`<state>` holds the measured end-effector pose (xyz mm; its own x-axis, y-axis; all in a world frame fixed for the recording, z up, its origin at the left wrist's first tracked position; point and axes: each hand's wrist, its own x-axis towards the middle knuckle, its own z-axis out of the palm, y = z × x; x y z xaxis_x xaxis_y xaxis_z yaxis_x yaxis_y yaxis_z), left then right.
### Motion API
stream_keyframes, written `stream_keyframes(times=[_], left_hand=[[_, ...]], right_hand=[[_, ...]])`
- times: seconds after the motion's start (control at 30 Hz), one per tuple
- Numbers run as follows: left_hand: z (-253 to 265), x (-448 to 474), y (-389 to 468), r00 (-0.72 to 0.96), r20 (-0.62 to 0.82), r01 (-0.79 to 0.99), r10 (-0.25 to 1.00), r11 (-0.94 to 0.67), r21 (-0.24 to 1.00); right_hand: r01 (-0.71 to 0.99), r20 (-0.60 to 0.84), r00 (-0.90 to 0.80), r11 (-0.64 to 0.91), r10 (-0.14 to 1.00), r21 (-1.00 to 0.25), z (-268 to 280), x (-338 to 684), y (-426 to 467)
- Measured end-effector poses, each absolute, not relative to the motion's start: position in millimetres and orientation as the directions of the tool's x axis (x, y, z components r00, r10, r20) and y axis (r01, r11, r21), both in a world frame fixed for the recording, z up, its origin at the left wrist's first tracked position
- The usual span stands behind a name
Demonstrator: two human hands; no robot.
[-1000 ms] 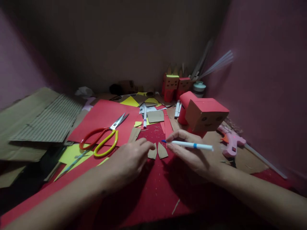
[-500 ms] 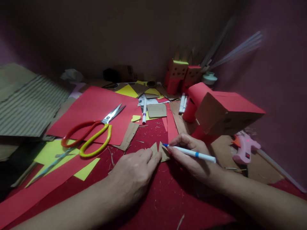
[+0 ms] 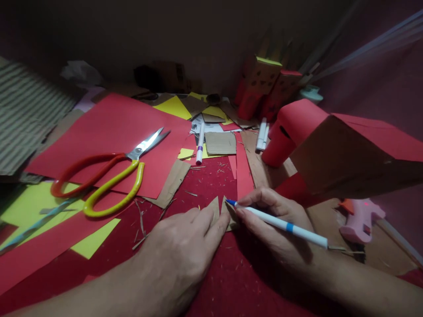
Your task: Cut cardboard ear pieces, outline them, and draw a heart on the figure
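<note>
My right hand [image 3: 277, 224] grips a white marker [image 3: 280, 224] with a blue band in a pen hold. Its blue tip touches or hovers just over the right one of two small pointed cardboard pieces [image 3: 226, 207]; I cannot tell which. My left hand [image 3: 188, 246] is closed over these pieces, fingers together, holding them down on the red surface [image 3: 228, 281]. Its fingers cover their lower parts. Left of my left hand, scissors [image 3: 132, 158] with one red and one yellow handle lie with blades slightly apart on a red paper sheet [image 3: 115, 127].
A red paper and cardboard box figure [image 3: 330, 145] stands close beyond my right hand, with a pink glue gun [image 3: 360, 222] beside it. Two similar figures [image 3: 264, 83] stand at the back. A purple-banded marker [image 3: 200, 145] and cardboard scraps [image 3: 220, 143] lie ahead. Corrugated cardboard [image 3: 29, 114] leans left.
My view has moved closer, so things at the sides sit farther outward. The marker's tip stays at the right cardboard piece, and my left hand keeps its hold.
</note>
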<state>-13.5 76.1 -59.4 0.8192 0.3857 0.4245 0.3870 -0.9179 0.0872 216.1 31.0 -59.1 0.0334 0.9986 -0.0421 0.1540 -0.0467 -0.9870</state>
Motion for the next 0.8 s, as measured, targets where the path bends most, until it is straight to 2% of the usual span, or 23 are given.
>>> stream_keyframes(times=[0.1, 0.3, 0.57, 0.8], left_hand=[[-63, -20, 73, 0.847, 0.395, 0.37, 0.357, -0.928, 0.044], [-72, -27, 70, 0.86, 0.334, 0.366, 0.385, -0.923, 0.121], [-62, -15, 69, 0.846, 0.362, 0.433, 0.392, -0.9, -0.038], [-59, -16, 67, 0.854, 0.356, 0.43, 0.38, -0.9, -0.072]], right_hand=[[0.166, -0.025, 0.045, -0.032, 0.999, -0.986, -58, 215, 30], [0.218, -0.004, 0.089, -0.024, 0.996, -0.976, -60, 213, 31], [0.335, 0.069, 0.113, 0.027, 0.991, -0.942, -53, 209, 36], [0.349, 0.094, 0.09, 0.057, 0.992, -0.935, -51, 207, 35]])
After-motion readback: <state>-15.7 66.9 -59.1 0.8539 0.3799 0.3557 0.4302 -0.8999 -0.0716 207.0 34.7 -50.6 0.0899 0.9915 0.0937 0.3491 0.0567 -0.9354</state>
